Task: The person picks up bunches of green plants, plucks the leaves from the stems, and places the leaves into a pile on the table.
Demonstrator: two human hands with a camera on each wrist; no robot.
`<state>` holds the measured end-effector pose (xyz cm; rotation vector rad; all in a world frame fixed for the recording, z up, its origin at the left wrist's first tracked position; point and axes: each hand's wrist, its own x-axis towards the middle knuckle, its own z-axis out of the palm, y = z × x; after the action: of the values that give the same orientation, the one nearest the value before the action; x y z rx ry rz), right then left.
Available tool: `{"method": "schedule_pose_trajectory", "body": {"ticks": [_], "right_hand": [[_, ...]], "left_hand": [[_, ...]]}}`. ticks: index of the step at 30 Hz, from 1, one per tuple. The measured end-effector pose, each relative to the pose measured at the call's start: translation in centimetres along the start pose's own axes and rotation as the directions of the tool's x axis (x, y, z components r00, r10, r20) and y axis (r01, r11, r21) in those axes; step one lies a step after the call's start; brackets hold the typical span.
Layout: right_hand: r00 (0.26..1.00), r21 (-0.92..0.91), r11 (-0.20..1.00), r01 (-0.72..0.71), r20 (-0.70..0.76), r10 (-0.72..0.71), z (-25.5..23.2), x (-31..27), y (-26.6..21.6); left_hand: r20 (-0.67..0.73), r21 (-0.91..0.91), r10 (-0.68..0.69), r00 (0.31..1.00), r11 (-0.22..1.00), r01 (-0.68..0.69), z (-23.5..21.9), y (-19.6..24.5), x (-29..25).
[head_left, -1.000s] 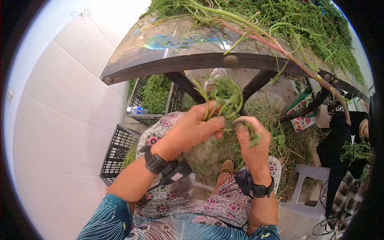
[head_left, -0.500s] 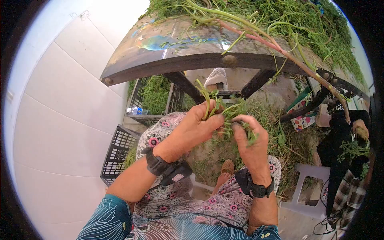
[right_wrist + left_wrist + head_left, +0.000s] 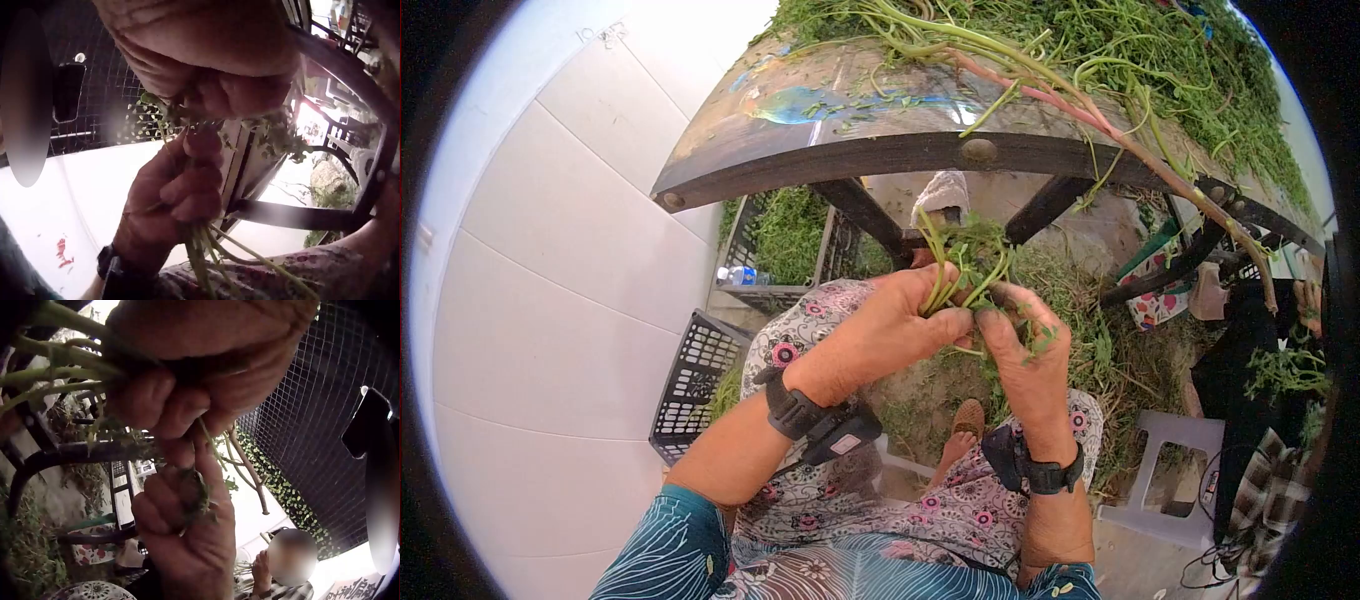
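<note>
My left hand [image 3: 905,312] grips a small bunch of green leafy stems [image 3: 980,262] between thumb and fingers, over my lap. In the left wrist view the bare stem ends [image 3: 56,375] stick out past the curled fingers. My right hand [image 3: 1032,350] is close beside the left, thumb and fingertips pinching leafy sprigs [image 3: 1040,345] at the bunch. From the right wrist view, the stems [image 3: 206,250] come out below the left fist, and the leafy part lies under the right fingers.
A table [image 3: 830,165] heaped with greens [image 3: 1200,90] stands in front, a long thick stalk [image 3: 1160,170] hanging over its edge. Black crates [image 3: 695,375] stand at the left near a water bottle [image 3: 740,275]. At the right are a plastic stool [image 3: 1170,430] and another person's hand [image 3: 1308,305].
My right hand has moved slightly left, closer to the left hand. The bunch, blurred a second ago, now sits steadier, and the left hand has shifted a little right.
</note>
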<state>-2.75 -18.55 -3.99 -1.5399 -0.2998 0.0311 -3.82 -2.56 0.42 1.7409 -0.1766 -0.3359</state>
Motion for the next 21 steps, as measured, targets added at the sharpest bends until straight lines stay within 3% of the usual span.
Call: {"method": "schedule_pose_trajectory", "body": {"ticks": [4, 7, 10, 13, 19, 21], "right_hand": [[0.998, 0.122, 0.991, -0.062, 0.003, 0.062, 0.1, -0.1, -0.7], [0.998, 0.045, 0.998, -0.035, -0.047, 0.037, 0.2, -0.1, -0.7], [0.997, -0.008, 1.0, -0.02, -0.078, 0.02, 0.4, -0.1, -0.9], [0.996, 0.018, 1.0, -0.009, -0.092, 0.01, 0.6, -0.1, -0.8], [0.996, 0.145, 0.985, -0.091, -0.001, 0.092, 0.2, -0.1, -0.8], [0.996, 0.1, 0.992, -0.08, 0.039, 0.077, -0.1, 0.0, -0.6]], "left_hand": [[0.032, -0.08, -0.017, 0.999, 0.997, 0.02, 0.1, 0.4, 0.0], [0.016, 0.02, -0.001, 1.0, 1.0, 0.001, 0.1, -0.1, 0.3], [0.013, 0.018, 0.009, 1.0, 1.0, -0.009, 0.1, -0.6, 0.4], [-0.016, -0.048, -0.071, 0.997, 0.996, 0.07, 0.3, 0.4, 0.0], [0.028, 0.075, -0.012, 1.0, 0.997, 0.01, -0.1, 0.2, 0.1], [0.03, 0.01, 0.018, 0.999, 1.0, -0.019, 0.0, -0.3, 0.2]]}}
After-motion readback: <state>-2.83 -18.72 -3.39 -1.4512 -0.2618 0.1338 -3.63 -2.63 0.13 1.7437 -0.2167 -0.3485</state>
